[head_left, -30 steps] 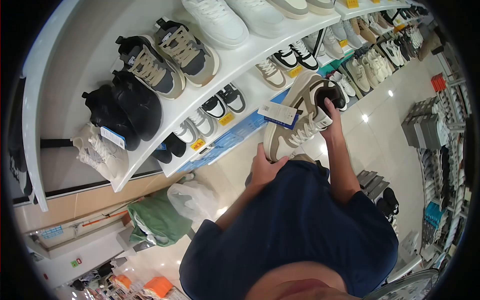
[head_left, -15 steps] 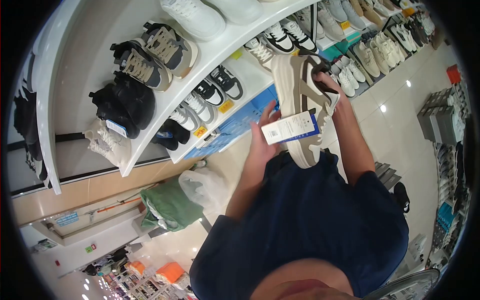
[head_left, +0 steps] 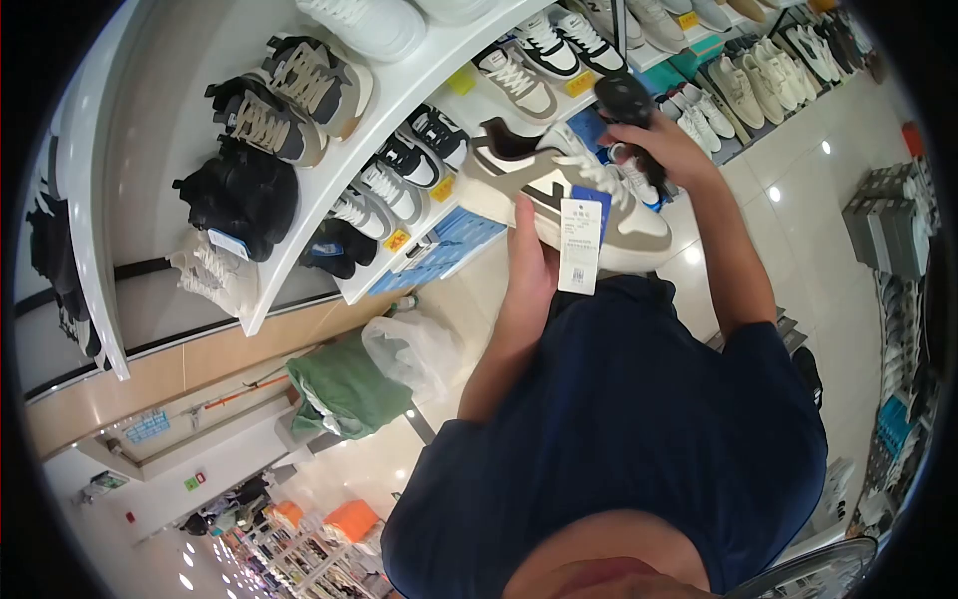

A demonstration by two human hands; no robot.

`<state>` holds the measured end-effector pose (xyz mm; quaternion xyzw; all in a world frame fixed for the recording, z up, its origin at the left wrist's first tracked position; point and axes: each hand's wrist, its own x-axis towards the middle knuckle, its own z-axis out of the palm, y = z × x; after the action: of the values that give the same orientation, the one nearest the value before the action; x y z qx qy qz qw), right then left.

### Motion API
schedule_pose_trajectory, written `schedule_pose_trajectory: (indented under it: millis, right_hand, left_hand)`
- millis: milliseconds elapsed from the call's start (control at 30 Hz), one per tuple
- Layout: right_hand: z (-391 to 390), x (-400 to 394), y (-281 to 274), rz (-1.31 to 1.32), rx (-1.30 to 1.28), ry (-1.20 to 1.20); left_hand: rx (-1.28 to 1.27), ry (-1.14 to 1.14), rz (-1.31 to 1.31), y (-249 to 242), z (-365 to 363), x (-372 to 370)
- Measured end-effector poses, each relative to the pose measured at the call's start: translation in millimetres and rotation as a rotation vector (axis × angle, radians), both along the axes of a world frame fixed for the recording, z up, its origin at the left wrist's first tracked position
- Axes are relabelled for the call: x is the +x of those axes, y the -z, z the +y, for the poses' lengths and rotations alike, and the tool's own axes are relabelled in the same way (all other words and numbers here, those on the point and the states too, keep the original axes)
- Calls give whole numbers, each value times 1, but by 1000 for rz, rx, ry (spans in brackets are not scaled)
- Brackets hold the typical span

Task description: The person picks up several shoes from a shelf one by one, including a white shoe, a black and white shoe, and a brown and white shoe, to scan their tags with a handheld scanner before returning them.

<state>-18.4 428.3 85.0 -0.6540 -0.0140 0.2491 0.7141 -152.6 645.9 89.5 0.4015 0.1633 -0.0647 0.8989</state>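
Note:
A beige and white sneaker [head_left: 544,190] with taupe and dark trim lies roughly level in front of my chest. My left hand [head_left: 532,260] grips it from below, thumb along its side; the other fingers are mostly hidden. From the shoe hang a white printed tag [head_left: 579,248] and a blue tag [head_left: 603,212] behind it. My right hand [head_left: 671,150] is closed around the handle of a black gun-shaped device, which looks like a barcode scanner [head_left: 624,98]. The scanner is beyond the shoe's laces, apart from the printed tag.
Curved white shelves [head_left: 424,72] carry several pairs of shoes at left and ahead. Yellow price labels [head_left: 580,83] line the shelf edges. Grey boxes [head_left: 883,235] are stacked at right. A green bag [head_left: 349,391] and a clear plastic bag [head_left: 411,354] lie at lower left.
The shoe has turned from upright to nearly level, and its tag now hangs down. My right hand has left the shoe and shifted slightly away, the scanner now plainly visible.

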Motion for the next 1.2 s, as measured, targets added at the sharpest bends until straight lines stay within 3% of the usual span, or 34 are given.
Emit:
schedule_pose_trajectory:
  millis: [167, 400, 633, 700, 733, 900, 967, 1133, 1200]
  right_hand:
    - [-15, -39, 5, -82, -59, 39]
    - [14, -86, 3, -343, -132, 322]
    - [39, -126, -26, -427, -224, 144]
    - [59, -127, -36, -649, -142, 246]
    - [61, -127, -33, -772, -266, 168]
    - [84, -131, -36, -799, -362, 174]
    - [88, -124, -29, -1042, -447, 209]
    - [80, -126, -32, -1028, -381, 188]
    - [76, -132, -40, -633, -188, 225]
  left_hand:
    - [-43, -159, -99, -6, 14, 10]
    - [27, -367, -160, -14, 18, 16]
    - [18, -480, -199, -11, 20, 25]
    - [-10, -488, -225, -11, 21, 26]
    - [-9, -512, -225, -10, 19, 27]
    - [9, -531, -214, -16, 14, 25]
    - [137, -517, -182, -18, 14, 22]
    - [77, -548, -204, -15, 13, 25]
    - [29, -566, -216, -10, 15, 26]
